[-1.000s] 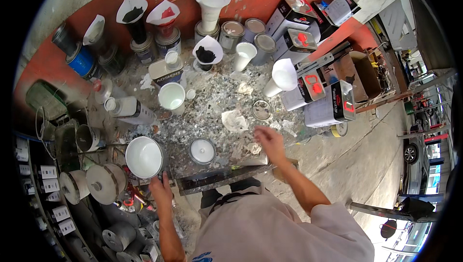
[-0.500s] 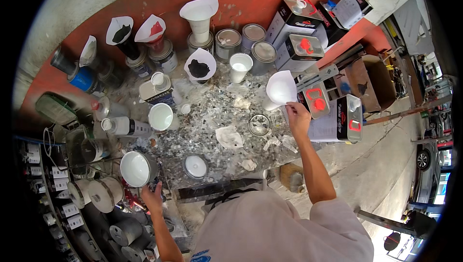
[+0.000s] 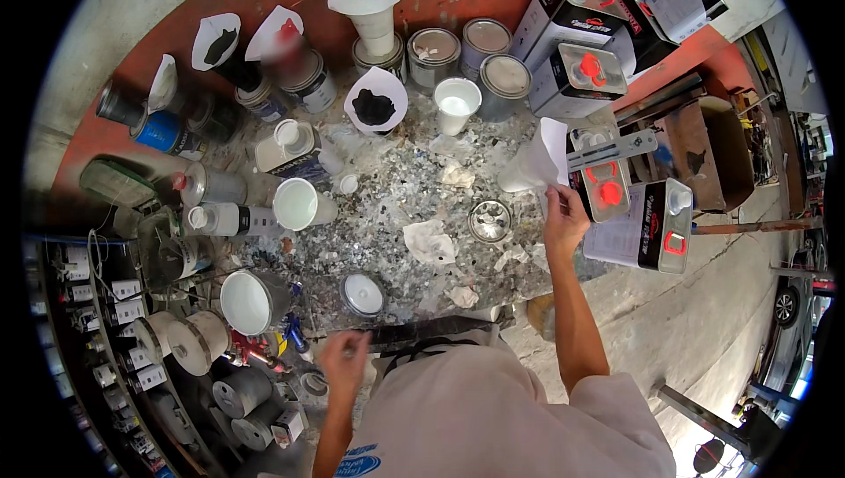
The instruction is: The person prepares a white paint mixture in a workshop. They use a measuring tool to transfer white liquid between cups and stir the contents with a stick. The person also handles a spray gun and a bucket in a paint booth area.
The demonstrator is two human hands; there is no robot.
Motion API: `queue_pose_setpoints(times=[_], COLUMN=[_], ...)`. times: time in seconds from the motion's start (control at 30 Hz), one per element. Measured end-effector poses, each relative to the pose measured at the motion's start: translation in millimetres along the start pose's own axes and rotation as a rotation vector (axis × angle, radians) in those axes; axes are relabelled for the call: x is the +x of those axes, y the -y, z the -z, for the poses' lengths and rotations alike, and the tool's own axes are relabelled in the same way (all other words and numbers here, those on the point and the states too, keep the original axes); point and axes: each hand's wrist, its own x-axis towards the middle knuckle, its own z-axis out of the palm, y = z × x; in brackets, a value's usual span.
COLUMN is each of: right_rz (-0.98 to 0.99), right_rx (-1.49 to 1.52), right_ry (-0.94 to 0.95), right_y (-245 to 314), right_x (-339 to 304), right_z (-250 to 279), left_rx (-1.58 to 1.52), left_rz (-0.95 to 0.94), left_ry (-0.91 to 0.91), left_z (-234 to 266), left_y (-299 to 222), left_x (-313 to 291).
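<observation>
From my feed, the right hand pinches the lower edge of a white paper cone filter, right of centre, beside a red-capped rectangular tin. The left hand, lower left, is loosely curled; I can't tell what it holds. The spattered bench looks crusty. Half a second ago the cone sat higher.

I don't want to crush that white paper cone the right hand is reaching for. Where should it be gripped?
Pinch the white paper cone by its raised upper rim, where the right hand already meets it, coming from the near side. It lies tilted, mouth opening right, its thin wall unsupported lower down.
</observation>
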Motion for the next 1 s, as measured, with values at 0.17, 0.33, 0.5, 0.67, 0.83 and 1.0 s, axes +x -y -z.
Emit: queue_pose_setpoints(times=[0.17,0.33,0.5,0.67,0.83,1.0], right_rz=[-0.072,-0.124,-0.211,-0.259,-0.26,-0.286], right_rx=[0.093,0.167,0.33,0.468,0.538,0.49], right_ry=[-0.004,0.032,0.098,0.158,0.224,0.337], right_y=[-11,-9,-9,15,31,60], right_x=[0,2,-3,-6,-6,-4], right_z=[0,5,18,32,36,33], left_rx=[-0.325,-0.255,-0.386,-0.499,-0.568,-0.561], left_rz=[-0.193,-0.361,-0.304,-0.208,-0.151,-0.102], left_ry=[0.367,0.345,0.481,0.541,0.49,0.401], left_z=[-119,-251,-295,-280,-270,-240], left_y=[-84,-133,-162,-169,-163,-157], left_x=[104,191,218,215,199,188])
